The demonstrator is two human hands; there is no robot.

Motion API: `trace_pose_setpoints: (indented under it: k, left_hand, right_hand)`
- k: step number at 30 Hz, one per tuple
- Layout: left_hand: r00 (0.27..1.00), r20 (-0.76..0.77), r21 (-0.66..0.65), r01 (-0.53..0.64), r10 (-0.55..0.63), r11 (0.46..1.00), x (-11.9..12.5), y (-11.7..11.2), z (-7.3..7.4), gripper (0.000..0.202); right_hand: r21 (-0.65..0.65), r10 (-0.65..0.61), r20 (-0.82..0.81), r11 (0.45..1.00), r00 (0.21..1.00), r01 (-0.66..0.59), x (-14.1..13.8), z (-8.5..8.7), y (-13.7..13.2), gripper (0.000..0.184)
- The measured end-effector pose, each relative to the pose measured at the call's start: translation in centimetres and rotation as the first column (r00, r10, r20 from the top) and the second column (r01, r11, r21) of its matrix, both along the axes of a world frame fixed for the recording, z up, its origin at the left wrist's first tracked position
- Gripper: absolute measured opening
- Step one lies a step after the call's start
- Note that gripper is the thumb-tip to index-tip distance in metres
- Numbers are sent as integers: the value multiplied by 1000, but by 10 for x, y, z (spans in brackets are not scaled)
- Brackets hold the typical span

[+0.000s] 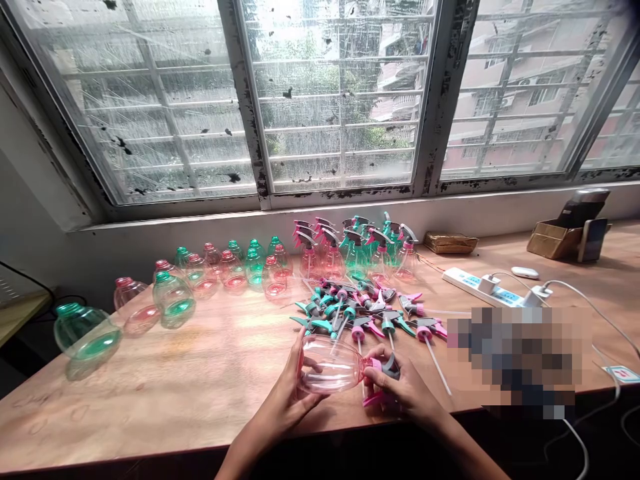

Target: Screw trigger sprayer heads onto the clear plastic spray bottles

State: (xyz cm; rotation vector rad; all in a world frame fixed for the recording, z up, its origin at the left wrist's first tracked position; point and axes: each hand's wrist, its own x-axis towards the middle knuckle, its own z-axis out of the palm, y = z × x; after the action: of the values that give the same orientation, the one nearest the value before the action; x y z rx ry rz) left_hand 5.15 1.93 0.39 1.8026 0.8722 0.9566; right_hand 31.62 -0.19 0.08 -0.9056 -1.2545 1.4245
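My left hand (pixel 293 393) is wrapped round a clear pink spray bottle (pixel 330 365) that lies on its side just above the near edge of the wooden table (pixel 200 380). At the bottle's neck, my right hand (pixel 400 390) grips a pink and grey trigger sprayer head (pixel 383 373). Just beyond my hands lies a loose pile of pink and teal trigger heads (pixel 360 310) with thin dip tubes.
Empty pink and green bottles (pixel 225 273) stand along the back left. Several bottles with triggers fitted (pixel 355 250) stand under the window. A white power strip (pixel 487 287) with cables, a phone on a cardboard box (pixel 575 233) and a blurred patch are at the right.
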Motion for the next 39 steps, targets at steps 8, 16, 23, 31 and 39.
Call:
trace_pose_setpoints:
  k: [8, 16, 23, 31, 39]
  left_hand:
    - [1000, 13, -73, -7, 8, 997, 3, -9, 14, 121]
    - [1000, 14, 27, 7, -7, 1000, 1, -1, 6, 113]
    - [999, 43, -5, 13, -13, 1000, 2, 0, 2, 121]
    - [997, 60, -72, 50, -45, 996, 0, -10, 14, 121]
    - [998, -9, 45, 56, -56, 997, -2, -5, 6, 111]
  right_hand:
    - [-20, -10, -7, 1000, 1000, 9, 0, -3, 1, 45]
    - [-11, -34, -7, 999, 999, 34, -1, 2, 0, 45]
    - [-21, 0, -27, 1000, 1000, -1, -2, -1, 0, 47]
    - [1, -33, -18, 999, 999, 33, -1, -5, 3, 49]
    - [-7, -55, -22, 998, 998, 55, -2, 1, 2, 50]
